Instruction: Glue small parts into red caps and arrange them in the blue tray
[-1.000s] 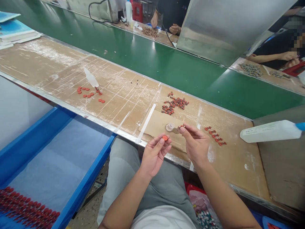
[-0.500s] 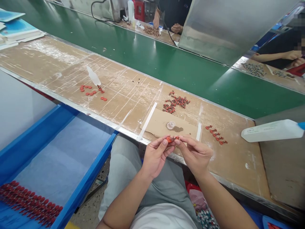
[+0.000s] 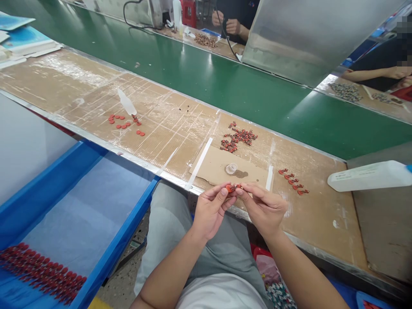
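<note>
Because the hands work right at the near edge of the surface (image 3: pixel 167 124), a small slip could cost a part. A green conveyor belt (image 3: pixel 257 116) runs along the far side, and a blue tray (image 3: pixel 128 231) of packed red parts (image 3: pixel 41 274) sits near left. A squeeze bottle (image 3: pixel 370 176) lies on the right. Near the middle, a taped cardboard sheet (image 3: pixel 219 165) carries a clear cap (image 3: pixel 231 168) beside a dark smear (image 3: pixel 240 174), perhaps adhesive. A loose pile of pieces (image 3: pixel 238 139) lies just beyond the sheet, a short row of pieces (image 3: pixel 291 180) lies to its right, and red discs (image 3: pixel 120 124) lie well left.

The hands are together: the left hand (image 3: pixel 210 212) pinches a red disc (image 3: pixel 229 188), and the right hand (image 3: pixel 262 210) pinches a small red part (image 3: pixel 238 186) against it. A weak pinch could let the disc drop and roll over the edge into the lap or tray. A careless elbow could scatter the row. Fingers hide where the two pieces meet, so I cannot tell whether they are joined, and their fine shape is too small to make out.
</note>
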The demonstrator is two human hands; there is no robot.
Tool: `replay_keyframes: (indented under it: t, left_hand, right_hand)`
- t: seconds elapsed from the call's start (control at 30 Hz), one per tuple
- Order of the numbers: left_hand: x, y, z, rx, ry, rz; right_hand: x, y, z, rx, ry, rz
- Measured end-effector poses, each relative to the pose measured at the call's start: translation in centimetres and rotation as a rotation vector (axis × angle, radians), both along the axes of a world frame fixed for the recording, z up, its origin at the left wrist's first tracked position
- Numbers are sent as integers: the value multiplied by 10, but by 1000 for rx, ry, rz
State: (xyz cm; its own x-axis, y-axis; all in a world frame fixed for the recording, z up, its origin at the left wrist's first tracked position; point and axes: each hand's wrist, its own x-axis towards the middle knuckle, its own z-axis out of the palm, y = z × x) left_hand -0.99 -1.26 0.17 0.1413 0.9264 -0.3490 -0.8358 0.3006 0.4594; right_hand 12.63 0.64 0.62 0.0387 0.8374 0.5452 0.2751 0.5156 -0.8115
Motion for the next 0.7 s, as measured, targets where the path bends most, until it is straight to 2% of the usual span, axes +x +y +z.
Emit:
replay_keyframes:
  t: [0.7]
  left_hand:
    - [0, -1, -3, 3, 5, 15]
  right_hand:
    - [-7, -1, 5, 25, -1, 20]
